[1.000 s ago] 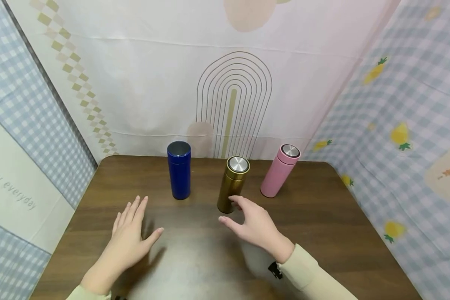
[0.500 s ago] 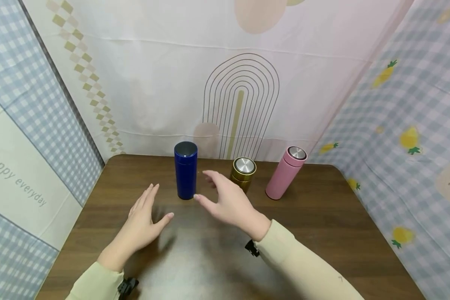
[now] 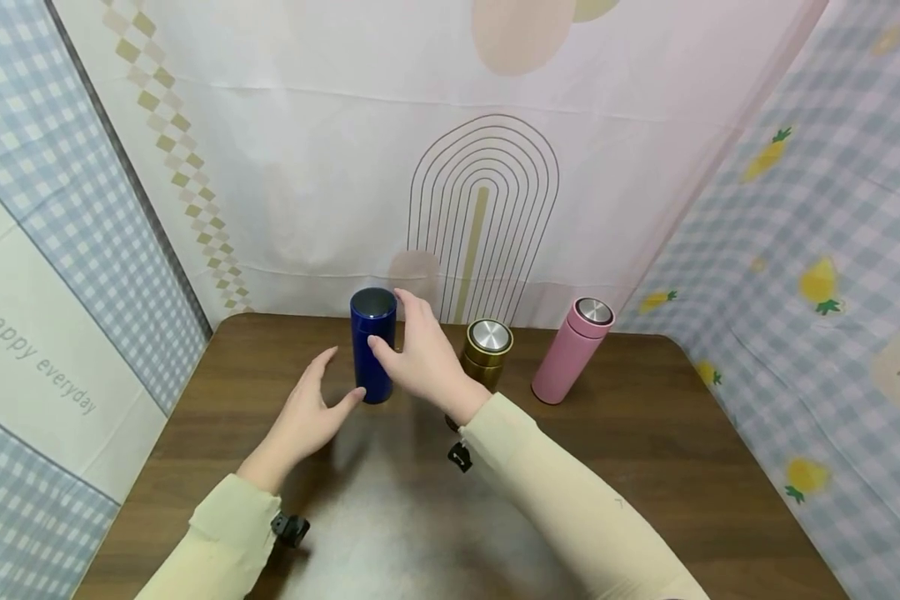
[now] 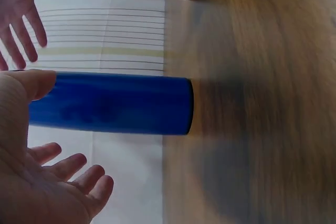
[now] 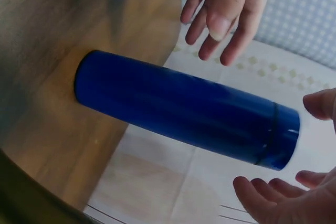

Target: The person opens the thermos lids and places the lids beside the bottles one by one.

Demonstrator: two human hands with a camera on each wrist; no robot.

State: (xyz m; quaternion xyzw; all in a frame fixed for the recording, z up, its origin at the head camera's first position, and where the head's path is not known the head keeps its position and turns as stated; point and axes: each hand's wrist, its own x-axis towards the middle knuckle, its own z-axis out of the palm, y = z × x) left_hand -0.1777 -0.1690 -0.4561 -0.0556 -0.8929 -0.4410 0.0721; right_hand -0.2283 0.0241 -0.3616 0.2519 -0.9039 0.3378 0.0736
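Observation:
A blue thermos flask [image 3: 364, 362] stands upright on the wooden table, between my two hands. My right hand [image 3: 423, 358] is at its upper part, thumb in front and fingers beyond. In the right wrist view, gaps show between the flask's lid end [image 5: 286, 137] and the right hand's fingers [image 5: 249, 195]. Lower down, at the left side, my left hand [image 3: 309, 417] has its fingers spread and its thumb near the flask's base. The left wrist view shows the left hand [image 4: 31, 166] with fingers loosely bent beside the flask; whether its thumb touches cannot be told.
Close behind my right wrist stands a gold thermos flask [image 3: 487, 354], its lower part hidden. A pink thermos flask [image 3: 570, 354] is farther right. A patterned cloth [image 3: 307, 192] hangs behind the table [image 3: 645, 467], with checked cloth [image 3: 855, 333] at the sides.
My right hand has moved left and away from the front of the gold flask to the blue one. My left hand has come right, closer to the blue flask. The flasks stay standing.

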